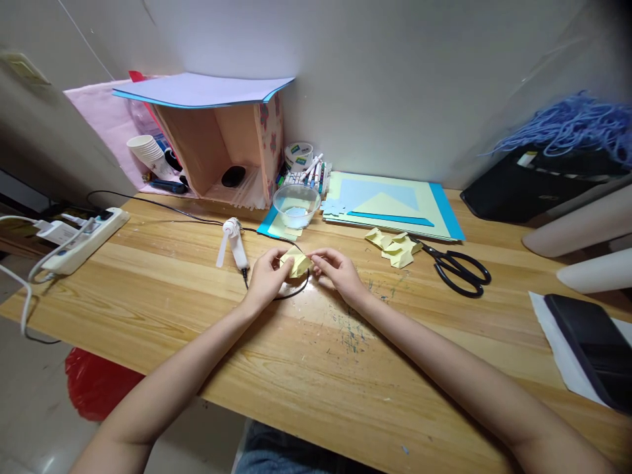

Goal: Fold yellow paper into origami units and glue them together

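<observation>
A small folded piece of yellow paper is held above the middle of the wooden table. My left hand grips it from the left with the thumb on top. On the other side my right hand pinches the paper's right edge between thumb and fingers. Several more folded yellow paper pieces lie in a group to the right, touching the tips of black-handled scissors. To the left of my hands lies a white glue gun, its black cord looping behind and under them.
Behind my hands stand a clear plastic bowl and a stack of coloured paper sheets. An open pink box is against the wall. A power strip sits at left; a black phone lies at right near white rolls.
</observation>
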